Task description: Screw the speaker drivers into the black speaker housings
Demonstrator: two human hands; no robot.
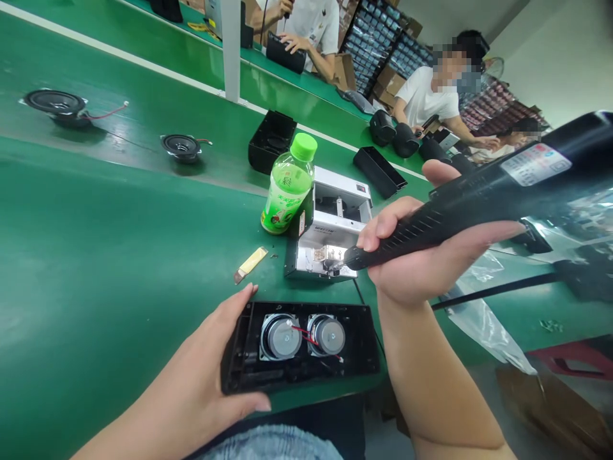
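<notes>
My left hand (pixel 211 361) grips the left end of a black speaker housing (pixel 360 335), thumb along the near edge and fingers at the far edge. Two round speaker drivers, a left one (pixel 283 338) and a right one (pixel 330 337), sit in it side by side, magnets up, with thin red wires. My right hand (pixel 416 271) is wrapped round a black electric screwdriver (pixel 483 188), held aslant. Its tip is at the front of a white and black screw feeder (pixel 330 233), by the small metal outlet; whether it touches a screw cannot be seen.
A green-capped bottle (pixel 287 191) stands against the feeder; a yellow utility knife (pixel 251 264) lies nearby. Loose speaker drivers (pixel 181 147) and black housings (pixel 271 140) sit farther back. A plastic bag (pixel 493 332) lies at right. Co-workers (pixel 431 96) are across the bench.
</notes>
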